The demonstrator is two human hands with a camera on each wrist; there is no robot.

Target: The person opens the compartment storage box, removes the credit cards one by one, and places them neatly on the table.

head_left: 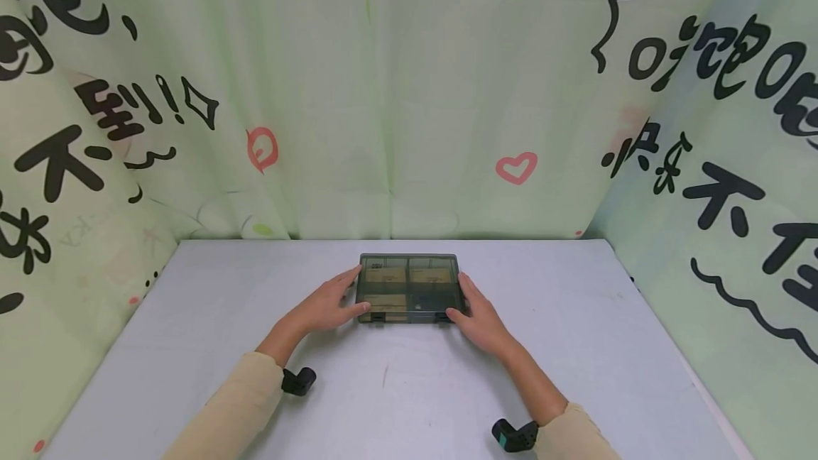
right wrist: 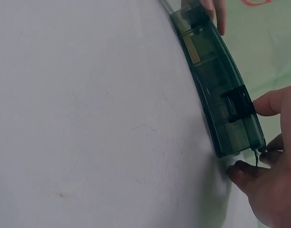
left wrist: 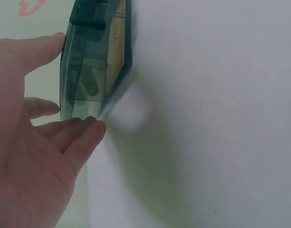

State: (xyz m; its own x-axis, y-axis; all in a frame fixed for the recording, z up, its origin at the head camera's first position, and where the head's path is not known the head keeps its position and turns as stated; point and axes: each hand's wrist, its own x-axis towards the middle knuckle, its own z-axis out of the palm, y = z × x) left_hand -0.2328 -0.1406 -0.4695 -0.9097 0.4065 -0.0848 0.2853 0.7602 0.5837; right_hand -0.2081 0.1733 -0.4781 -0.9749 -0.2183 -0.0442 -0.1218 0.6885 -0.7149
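Observation:
A dark green see-through plastic compartment box [head_left: 433, 298] with a lid and two front latches is at the back middle of the table. Tan flat pieces [head_left: 386, 275] show through its lid in several compartments. My left hand [head_left: 329, 302] holds the box's left end, thumb at the front corner of the lid and fingers along the side. At the opposite end, my right hand [head_left: 481, 319] grips in the same way, its thumb beside the right latch [right wrist: 238, 103]. In the left wrist view, fingertips [left wrist: 99, 128] sit right at the box's lower edge.
The white tabletop [head_left: 396, 389] stretches out in front of the box. Pale green curtains [head_left: 383, 91] with dark lettering hang behind and on both sides. Black wrist cameras are strapped below the left [head_left: 299, 381] and right hands.

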